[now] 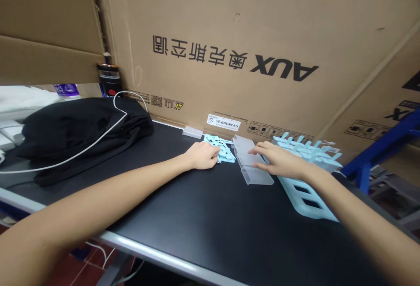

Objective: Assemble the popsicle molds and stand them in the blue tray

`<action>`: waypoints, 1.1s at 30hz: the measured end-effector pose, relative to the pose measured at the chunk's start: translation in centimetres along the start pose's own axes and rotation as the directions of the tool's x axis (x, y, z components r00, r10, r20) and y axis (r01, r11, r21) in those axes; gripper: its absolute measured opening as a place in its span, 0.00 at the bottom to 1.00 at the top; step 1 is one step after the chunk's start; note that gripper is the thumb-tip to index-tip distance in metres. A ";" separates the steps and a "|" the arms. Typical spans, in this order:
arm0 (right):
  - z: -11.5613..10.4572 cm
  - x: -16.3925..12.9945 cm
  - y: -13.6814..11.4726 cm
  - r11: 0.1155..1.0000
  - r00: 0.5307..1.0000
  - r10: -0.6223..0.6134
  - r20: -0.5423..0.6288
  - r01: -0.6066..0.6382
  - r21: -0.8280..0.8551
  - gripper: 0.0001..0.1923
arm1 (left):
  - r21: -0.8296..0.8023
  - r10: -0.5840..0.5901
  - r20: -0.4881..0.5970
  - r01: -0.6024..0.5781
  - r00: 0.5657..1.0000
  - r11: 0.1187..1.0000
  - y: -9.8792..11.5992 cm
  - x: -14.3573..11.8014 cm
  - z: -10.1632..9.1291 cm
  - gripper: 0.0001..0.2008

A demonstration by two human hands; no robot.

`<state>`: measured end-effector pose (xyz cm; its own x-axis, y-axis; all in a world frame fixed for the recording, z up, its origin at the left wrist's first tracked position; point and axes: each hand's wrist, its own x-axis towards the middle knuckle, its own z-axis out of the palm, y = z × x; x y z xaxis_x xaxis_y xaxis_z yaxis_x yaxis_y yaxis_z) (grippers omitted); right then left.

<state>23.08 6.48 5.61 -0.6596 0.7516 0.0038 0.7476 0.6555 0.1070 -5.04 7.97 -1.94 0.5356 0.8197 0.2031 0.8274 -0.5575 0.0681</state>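
Observation:
My left hand (201,155) rests on a small pile of light blue plastic pieces (223,148) near the back of the black table (210,224), fingers curled over them. My right hand (278,161) lies flat, fingers spread, on a clear frosted plastic tray (254,174) in the middle of the table. Just right of that hand stands a light blue basket (306,198) heaped with more blue plastic pieces (308,150).
A large AUX cardboard box (249,45) walls off the back. A black bag (78,132) with a white cable (98,139) lies at the left, a dark can (109,80) behind it. A small clear block (192,132) sits by the box. Blue metal frame (383,146) at right.

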 end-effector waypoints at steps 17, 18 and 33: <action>0.6 -4.8 -1.7 1.000 0.982 -0.012 -0.186 0.014 0.010 0.21 | -0.026 0.013 -0.002 -0.013 1.000 1.000 0.0 0.0 -0.2 0.08; 0.5 -5.1 -1.7 0.999 0.961 0.037 -0.275 -0.034 0.016 0.21 | -0.026 0.013 0.000 -0.013 1.000 1.000 0.0 0.0 -0.2 0.08; 5.0 -7.5 2.4 0.301 0.287 0.949 -0.126 -0.716 0.630 0.46 | -0.018 0.013 -0.010 -0.013 1.000 1.000 0.5 -0.3 -0.6 0.07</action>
<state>30.22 2.74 0.89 0.5104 0.8291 0.2283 0.7460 -0.2948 -0.5972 -4.92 7.39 -1.40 0.5444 0.8110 0.2142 0.8172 -0.5704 0.0826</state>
